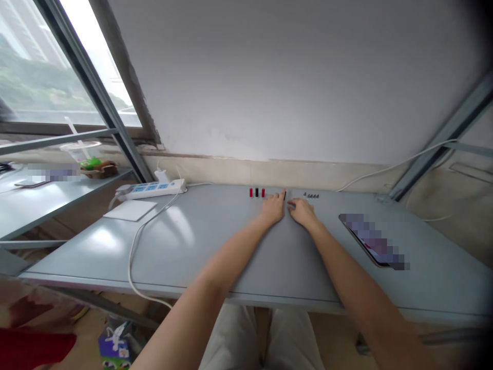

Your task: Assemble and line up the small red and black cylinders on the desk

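Near the back of the grey table, my left hand (273, 207) has its fingertips against a small black cylinder (285, 196), seemingly gripping it. Just right of it, my right hand (302, 211) is closed in a pinch; whatever lies between its fingers is too small to make out. Left of my hands stand a red cylinder (251, 192), a black cylinder (257, 192) and a second red cylinder (263, 192) in a short row. Several tiny dark pieces, possibly screws, (313, 196) lie beyond my right hand.
A phone (370, 241) lies at the right of the grey table (215, 257). On the left are a power strip (156, 189), a flat white square (131, 210) and a white cable (133, 252) running over the front edge. A wall (288, 92) rises behind.
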`<state>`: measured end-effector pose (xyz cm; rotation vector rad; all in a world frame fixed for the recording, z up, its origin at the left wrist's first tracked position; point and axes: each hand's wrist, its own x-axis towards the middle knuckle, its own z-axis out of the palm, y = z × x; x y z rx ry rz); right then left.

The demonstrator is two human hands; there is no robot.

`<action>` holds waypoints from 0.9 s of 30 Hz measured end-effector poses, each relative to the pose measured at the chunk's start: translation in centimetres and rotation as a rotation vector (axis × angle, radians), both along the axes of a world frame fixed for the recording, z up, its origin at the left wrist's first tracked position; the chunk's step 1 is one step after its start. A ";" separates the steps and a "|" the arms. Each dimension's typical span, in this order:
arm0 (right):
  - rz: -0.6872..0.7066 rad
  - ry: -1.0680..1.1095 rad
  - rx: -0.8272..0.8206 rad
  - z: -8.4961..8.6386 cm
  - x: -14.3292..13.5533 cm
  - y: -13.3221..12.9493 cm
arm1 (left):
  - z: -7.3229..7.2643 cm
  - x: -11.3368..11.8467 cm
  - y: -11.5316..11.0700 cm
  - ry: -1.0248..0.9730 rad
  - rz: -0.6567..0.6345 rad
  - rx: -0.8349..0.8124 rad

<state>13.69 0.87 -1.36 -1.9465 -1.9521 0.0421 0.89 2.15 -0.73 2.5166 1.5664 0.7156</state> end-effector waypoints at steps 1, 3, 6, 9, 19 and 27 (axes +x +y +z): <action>0.005 -0.001 -0.007 0.0 0.0 0.0 | -0.1 0.2 0.1 0.007 0.001 0.003; 0.020 -0.006 -0.022 0.0 -0.1 0.0 | -0.3 0.5 0.3 0.023 0.008 0.009; 0.036 -0.010 -0.034 -0.2 -0.1 0.1 | -0.3 0.7 0.6 0.030 0.022 0.032; 0.035 -0.012 -0.046 -0.4 -0.2 0.2 | -0.1 0.5 0.9 0.011 0.021 0.061; 0.036 -0.035 -0.045 -1.3 -0.3 0.2 | 0.3 -1.7 -0.1 0.040 -0.037 0.166; -0.010 -0.004 -0.068 -1.8 -0.9 0.3 | -0.2 -4.6 -1.1 -0.111 -0.035 0.197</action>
